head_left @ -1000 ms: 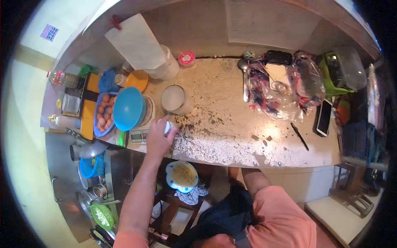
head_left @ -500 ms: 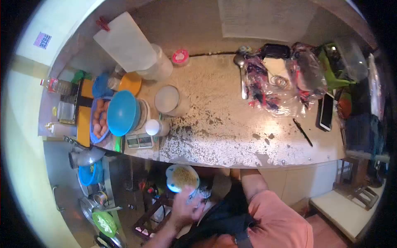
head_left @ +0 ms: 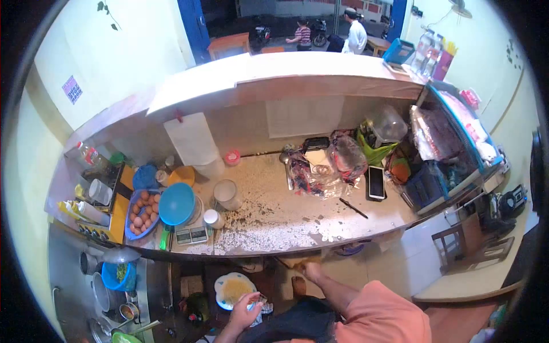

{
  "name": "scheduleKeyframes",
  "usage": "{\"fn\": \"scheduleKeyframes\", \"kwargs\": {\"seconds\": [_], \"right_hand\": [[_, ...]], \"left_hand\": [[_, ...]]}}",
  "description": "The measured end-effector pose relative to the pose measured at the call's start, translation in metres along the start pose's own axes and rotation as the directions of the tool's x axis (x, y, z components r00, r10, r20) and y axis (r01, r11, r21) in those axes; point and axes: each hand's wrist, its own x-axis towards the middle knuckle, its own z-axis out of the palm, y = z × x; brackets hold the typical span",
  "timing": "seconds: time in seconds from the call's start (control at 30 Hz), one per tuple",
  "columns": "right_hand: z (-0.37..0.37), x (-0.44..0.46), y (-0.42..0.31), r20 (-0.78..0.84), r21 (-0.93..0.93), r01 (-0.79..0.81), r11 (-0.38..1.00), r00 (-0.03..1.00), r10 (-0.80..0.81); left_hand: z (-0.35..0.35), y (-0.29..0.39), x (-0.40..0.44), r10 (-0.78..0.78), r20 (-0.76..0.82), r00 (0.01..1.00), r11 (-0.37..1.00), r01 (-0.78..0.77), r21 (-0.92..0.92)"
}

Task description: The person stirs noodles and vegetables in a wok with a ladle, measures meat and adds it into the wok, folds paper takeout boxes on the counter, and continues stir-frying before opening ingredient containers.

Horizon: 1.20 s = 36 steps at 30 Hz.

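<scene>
You have the long, worn counter [head_left: 274, 197] running across in front of you, reaching far out to the right of the blue plastic bowl [head_left: 176, 203]. Well to the bowl's right lies a heap of crumpled clear plastic bags [head_left: 350, 154]. Just left of the bowl stands a purple basket [head_left: 133, 201] of brown eggs [head_left: 150, 211]. The bowl sits on a digital kitchen scale [head_left: 191, 235], whose 2 panels show on the bowl's near side.

Nearer you than the bowl, to its right and below its level, is a scalloped white-and-blue plate [head_left: 220, 284] holding pale yellow, noodle-like food [head_left: 234, 290].

Your 2 hands are both nearer you than the bowl. Your left hand [head_left: 246, 311], to the bowl's right, has its fingers loosely parted with nothing visible in them; it overlaps the plate's near rim in view, and I cannot tell whether they touch. Your right hand [head_left: 313, 271] is farther right of the bowl, below the counter's front edge; I cannot tell whether it is wide, narrow or holding something.

Right of the bowl stands a cylindrical tub [head_left: 227, 195]. Far right of the bowl lies a smartphone [head_left: 376, 183]. Just beside the bowl, on its near right, is a white-capped jar [head_left: 211, 217]; a black pen [head_left: 353, 208] lies well to its right.
</scene>
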Motion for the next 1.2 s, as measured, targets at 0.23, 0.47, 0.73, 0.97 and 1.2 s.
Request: {"fn": "scheduleKeyframes", "kwargs": {"seconds": [0.23, 0.47, 0.73, 0.97, 1.2], "right_hand": [[-0.044, -0.093, -0.067, 0.144, 0.171, 0.346, 0.922, 0.917, -0.371], [-0.060, -0.135, -0.127, 0.288, 0.241, 0.450, 0.860, 0.813, -0.506], [-0.079, -0.137, -0.157, 0.355, 0.338, 0.530, 0.778, 0.693, -0.627], [-0.126, -0.147, -0.202, 0.522, 0.263, 0.546, 0.795, 0.612, -0.594], [-0.156, -0.169, -0.256, 0.489, 0.273, 0.697, 0.663, 0.493, -0.720]], "left_hand": [[0.048, -0.074, 0.002, -0.641, 0.406, 0.652, 0.348, 0.717, -0.604], [0.053, -0.054, 0.019, -0.266, 0.631, 0.728, 0.053, 0.665, -0.745], [0.032, -0.020, 0.010, -0.305, 0.450, 0.840, 0.264, 0.528, -0.807], [0.021, -0.048, -0.009, -0.320, 0.268, 0.909, 0.355, 0.378, -0.855], [-0.019, 0.005, -0.037, -0.407, -0.025, 0.913, 0.462, 0.182, -0.868]]}}
